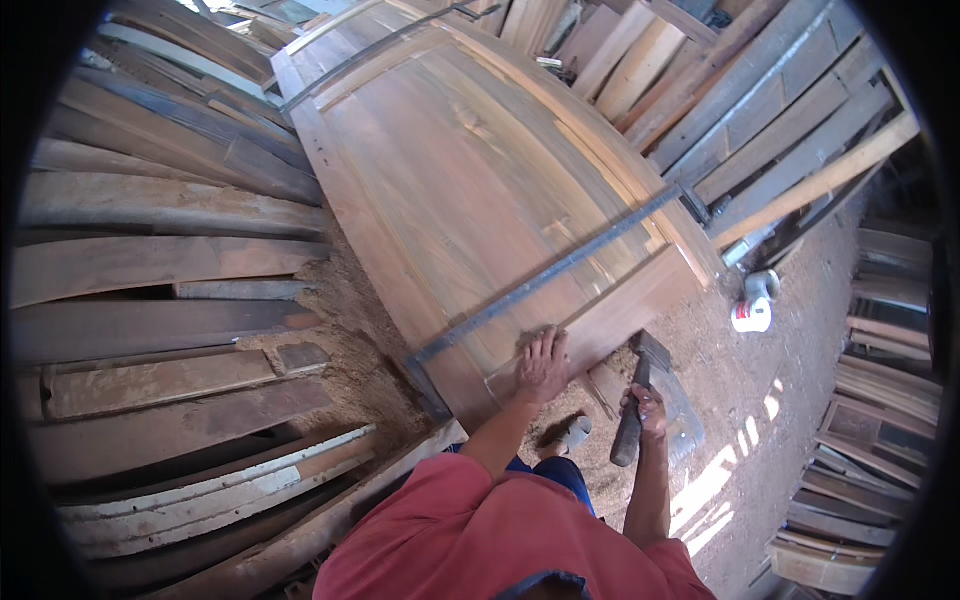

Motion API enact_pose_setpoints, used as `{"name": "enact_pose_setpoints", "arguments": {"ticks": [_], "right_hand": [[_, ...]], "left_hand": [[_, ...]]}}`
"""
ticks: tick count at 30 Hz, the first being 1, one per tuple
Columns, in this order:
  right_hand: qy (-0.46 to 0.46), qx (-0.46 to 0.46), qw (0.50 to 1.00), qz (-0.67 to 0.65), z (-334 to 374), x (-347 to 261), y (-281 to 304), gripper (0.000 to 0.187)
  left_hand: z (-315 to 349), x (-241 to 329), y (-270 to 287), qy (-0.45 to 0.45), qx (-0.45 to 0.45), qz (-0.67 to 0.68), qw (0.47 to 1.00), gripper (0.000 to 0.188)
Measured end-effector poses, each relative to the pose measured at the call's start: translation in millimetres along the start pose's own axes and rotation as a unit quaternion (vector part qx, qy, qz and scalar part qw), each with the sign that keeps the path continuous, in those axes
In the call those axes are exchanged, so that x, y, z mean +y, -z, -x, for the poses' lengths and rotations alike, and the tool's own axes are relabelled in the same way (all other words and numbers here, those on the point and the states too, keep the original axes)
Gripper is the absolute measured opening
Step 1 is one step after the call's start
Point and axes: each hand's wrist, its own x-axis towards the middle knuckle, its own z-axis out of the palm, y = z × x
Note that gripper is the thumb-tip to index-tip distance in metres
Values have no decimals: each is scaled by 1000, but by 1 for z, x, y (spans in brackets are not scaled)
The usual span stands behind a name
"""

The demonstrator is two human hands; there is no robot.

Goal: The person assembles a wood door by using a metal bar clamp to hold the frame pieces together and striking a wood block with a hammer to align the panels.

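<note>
From above, the left hand (542, 365) lies flat, fingers spread, on the lower edge of the big brown panelled wooden door (470, 190), crossed by a long dark metal bar clamp (560, 265); the right hand (648, 408) is wrapped tight around a dark-handled hatchet (645, 385) just beside the door's corner, over the sawdust floor (760, 400)

Brown grained wooden door (480, 190), dark metal clamp bar (545, 275), red shirt (480, 540), white bottle (752, 313)

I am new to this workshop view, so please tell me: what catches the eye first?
A big wooden door panel fills the centre, with a long metal bar clamp across it. The left hand presses its lower edge; the right hand grips a hatchet. Planks are stacked at left.
</note>
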Motion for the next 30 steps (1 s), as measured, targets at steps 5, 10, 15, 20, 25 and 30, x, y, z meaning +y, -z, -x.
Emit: {"name": "enact_pose_setpoints", "arguments": {"ticks": [5, 10, 15, 20, 25, 30], "right_hand": [[-57, -24, 980, 187, 18, 4, 18, 26], [89, 58, 757, 645, 24, 20, 69, 48], [128, 8, 727, 674, 40, 13, 94, 50], [204, -66, 781, 586, 59, -18, 168, 40], [147, 86, 816, 553, 107, -61, 326, 31], [166, 251, 759, 577, 131, -50, 502, 27]], "left_hand": [[6, -5, 5, 0, 46, -2, 999, 62], [8, 7, 6, -11, 47, -26, 999, 63], [12, 15, -2, -15, 86, -55, 995, 63], [11, 18, -35, 42, 107, -112, 987, 62], [-3, 37, -70, 218, 94, -132, 962, 66], [-16, 74, -65, 325, 27, -98, 940, 71]]}}
